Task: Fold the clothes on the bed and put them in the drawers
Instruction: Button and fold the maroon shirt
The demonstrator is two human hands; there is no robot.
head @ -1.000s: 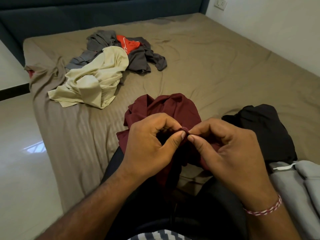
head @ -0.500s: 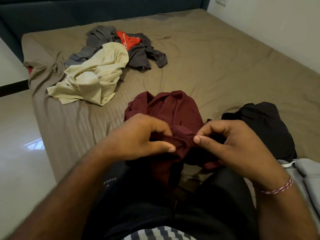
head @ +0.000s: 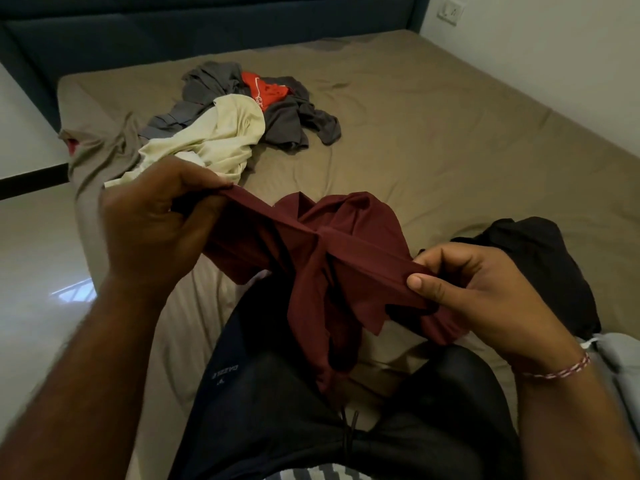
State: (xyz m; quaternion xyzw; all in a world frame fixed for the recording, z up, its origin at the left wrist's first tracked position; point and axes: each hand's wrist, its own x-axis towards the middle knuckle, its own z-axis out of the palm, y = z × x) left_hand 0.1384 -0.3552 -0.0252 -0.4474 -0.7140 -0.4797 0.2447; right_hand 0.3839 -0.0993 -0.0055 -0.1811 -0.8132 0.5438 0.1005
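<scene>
- Both hands were up over the person's lap, each clamped on the maroon garment (head: 343,244) with a hem edge pulled taut between them.
- Left hand (head: 156,223) had its fingers curled round one end of that edge; the fingertips were buried in the fabric, so no clue how much cloth was bunched inside.
- Right hand (head: 485,299) pinched the other end, thumb on top, with a red and white thread bracelet (head: 557,370) on the wrist.
- Rest of the maroon garment sagged down from the stretched edge onto the person's dark shorts (head: 294,410) and the bed (head: 450,133). Too crumpled to say whether it was a shirt or shorts.
- Beyond the maroon garment, toward the headboard (head: 173,32), sat a heap: a cream garment (head: 221,140) on top of a grey garment (head: 287,123), and an orange garment (head: 263,90) poking out, mostly covered.
- Just right of the maroon garment, behind the right hand, was a black garment (head: 540,258), partly blocked by that hand.
- A light grey garment (head: 620,362) was cut off at the frame edge, nearer than the black one.
- Something red (head: 72,147) peeked out under the sheet corner left of the heap, couldn't tell what.
</scene>
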